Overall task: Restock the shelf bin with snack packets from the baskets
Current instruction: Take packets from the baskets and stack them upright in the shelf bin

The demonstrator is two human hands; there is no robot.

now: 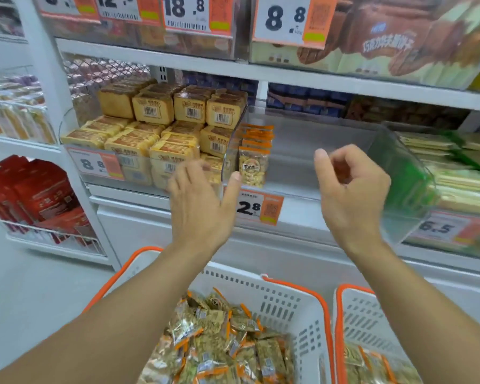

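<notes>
Hovering both hands in front of the clear shelf bin (302,151), we are between loads: our left hand (203,206) is spread flat with nothing in it, our right hand (349,195) loosely curled and also empty. At the bin's nine o'clock end stands a short row of snack packets (254,156); the rest looks bare. At six o'clock below, the near basket (294,306) brims with packets, a second basket (358,314) at four o'clock. Next, we judge, we reach down for another handful.
</notes>
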